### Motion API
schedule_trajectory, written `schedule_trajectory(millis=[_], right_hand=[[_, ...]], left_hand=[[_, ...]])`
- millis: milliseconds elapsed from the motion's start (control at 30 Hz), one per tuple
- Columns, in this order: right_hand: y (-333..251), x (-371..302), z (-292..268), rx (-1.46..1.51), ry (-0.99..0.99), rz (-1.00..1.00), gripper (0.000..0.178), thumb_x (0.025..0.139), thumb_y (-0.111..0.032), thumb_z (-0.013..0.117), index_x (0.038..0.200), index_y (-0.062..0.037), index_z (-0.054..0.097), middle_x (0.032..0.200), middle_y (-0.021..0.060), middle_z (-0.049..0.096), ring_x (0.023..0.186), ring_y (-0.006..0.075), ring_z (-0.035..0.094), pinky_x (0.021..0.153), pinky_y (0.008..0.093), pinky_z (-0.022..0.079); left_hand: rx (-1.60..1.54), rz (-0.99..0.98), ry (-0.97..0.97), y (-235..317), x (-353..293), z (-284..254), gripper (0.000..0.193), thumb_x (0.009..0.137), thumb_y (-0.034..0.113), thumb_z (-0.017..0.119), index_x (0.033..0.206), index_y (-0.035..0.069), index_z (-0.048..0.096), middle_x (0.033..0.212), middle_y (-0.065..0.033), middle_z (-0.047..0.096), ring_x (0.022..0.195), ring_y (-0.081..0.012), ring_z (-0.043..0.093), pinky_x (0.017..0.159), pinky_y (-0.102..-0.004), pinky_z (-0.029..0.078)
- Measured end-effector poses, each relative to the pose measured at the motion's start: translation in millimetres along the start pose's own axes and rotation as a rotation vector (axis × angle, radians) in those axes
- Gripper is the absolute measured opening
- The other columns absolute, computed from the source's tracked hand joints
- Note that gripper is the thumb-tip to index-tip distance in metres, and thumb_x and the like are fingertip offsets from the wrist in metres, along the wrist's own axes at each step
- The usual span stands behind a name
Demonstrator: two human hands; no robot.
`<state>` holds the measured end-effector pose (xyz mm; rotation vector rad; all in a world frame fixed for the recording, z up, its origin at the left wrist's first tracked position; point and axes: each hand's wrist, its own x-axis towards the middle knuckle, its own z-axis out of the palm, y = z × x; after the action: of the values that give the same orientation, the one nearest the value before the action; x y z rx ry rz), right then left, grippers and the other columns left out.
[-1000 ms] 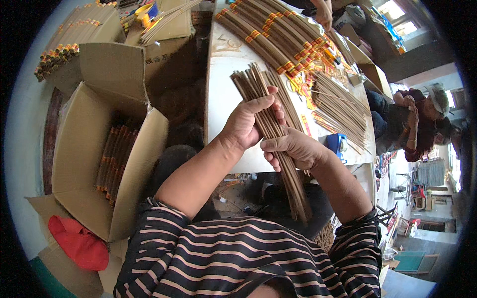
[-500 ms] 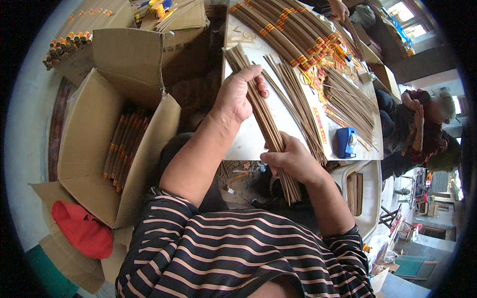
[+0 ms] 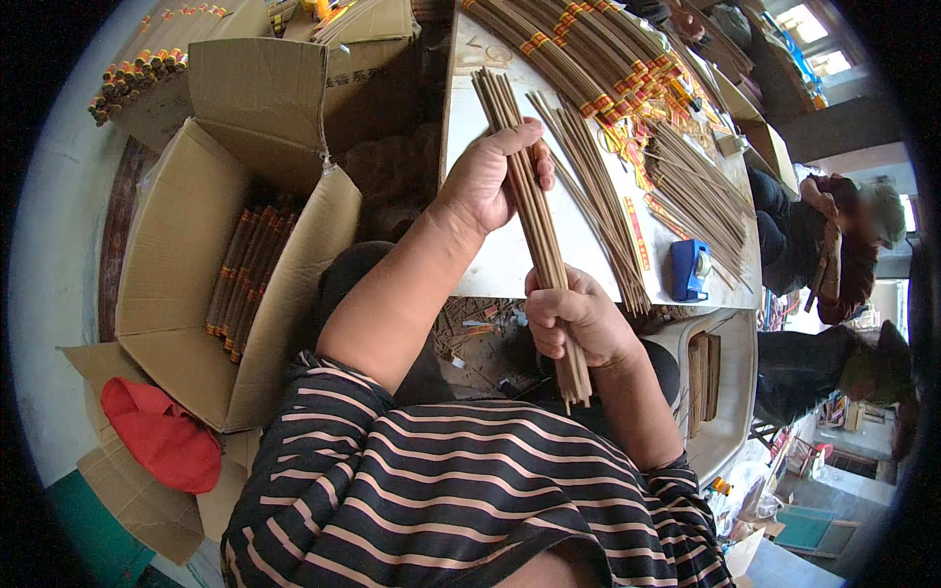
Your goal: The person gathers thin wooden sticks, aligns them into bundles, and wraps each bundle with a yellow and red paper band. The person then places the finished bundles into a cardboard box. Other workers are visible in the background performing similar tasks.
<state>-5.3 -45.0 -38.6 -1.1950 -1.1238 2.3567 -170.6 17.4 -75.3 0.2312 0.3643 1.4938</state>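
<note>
Left hand, right hand, each grip closed round brown sticks, apparently wrapped bundles in shadowed carton

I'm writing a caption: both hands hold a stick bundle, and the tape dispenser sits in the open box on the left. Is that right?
Not quite: the head view shows the tape dispenser on the table, not in the box. The left hand and right hand do hold the bundle.

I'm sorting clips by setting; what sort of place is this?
Probably a small packing workshop: the left hand and right hand hold a bunch of brown sticks, banded bundles lie on a white table, and an open carton contains more bundles.
</note>
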Motion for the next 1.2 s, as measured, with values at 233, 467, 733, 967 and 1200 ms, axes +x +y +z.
schedule_trajectory(millis=[233,467,733,967,1200], right_hand=[[12,9,-8,-0.413,0.167,-0.105,0.016,0.081,-0.011,0.059,0.086,-0.0014,0.047,0.058,0.0015,0.047,0.043,0.0104,0.048,0.041,0.0228,0.043],[5,0,-6,-0.224,0.09,-0.052,0.017,0.081,-0.012,0.06,0.085,-0.0011,0.047,0.058,0.0025,0.048,0.043,0.0104,0.049,0.041,0.0213,0.043],[9,-3,-21,0.139,-0.164,0.03,0.017,0.084,-0.014,0.06,0.085,-0.0011,0.048,0.058,0.0017,0.047,0.043,0.011,0.048,0.039,0.0236,0.042],[16,-4,-28,0.335,-0.25,0.037,0.019,0.078,-0.007,0.058,0.093,0.0031,0.051,0.064,0.0071,0.052,0.049,0.0162,0.053,0.046,0.0292,0.048],[22,0,-35,0.355,-0.262,0.014,0.038,0.073,-0.01,0.058,0.106,0.0054,0.046,0.072,0.0114,0.054,0.057,0.0208,0.056,0.055,0.0319,0.05]], left_hand=[[0.312,0.14,0.15,-8,1,3,0.015,0.08,0.016,0.063,0.073,0.006,0.053,0.055,-0.0028,0.05,0.05,-0.0135,0.051,0.052,-0.0259,0.043],[0.191,0.033,0.072,-8,2,5,0.011,0.08,0.012,0.061,0.078,0.005,0.052,0.061,-0.0039,0.05,0.05,-0.0146,0.048,0.05,-0.0295,0.043],[-0.095,-0.109,-0.174,-7,4,-1,0.018,0.084,0.019,0.06,0.09,0.004,0.053,0.077,-0.0067,0.053,0.069,-0.0169,0.053,0.064,-0.0298,0.047],[-0.208,-0.18,-0.238,-12,3,-1,0.035,0.071,0.002,0.052,0.106,0.0,0.05,0.084,-0.0104,0.053,0.075,-0.0222,0.053,0.076,-0.0348,0.047],[-0.099,-0.114,-0.248,-9,4,-2,0.058,0.058,-0.003,0.041,0.116,-0.002,0.044,0.099,-0.0189,0.055,0.085,-0.0298,0.058,0.082,-0.0444,0.05]])
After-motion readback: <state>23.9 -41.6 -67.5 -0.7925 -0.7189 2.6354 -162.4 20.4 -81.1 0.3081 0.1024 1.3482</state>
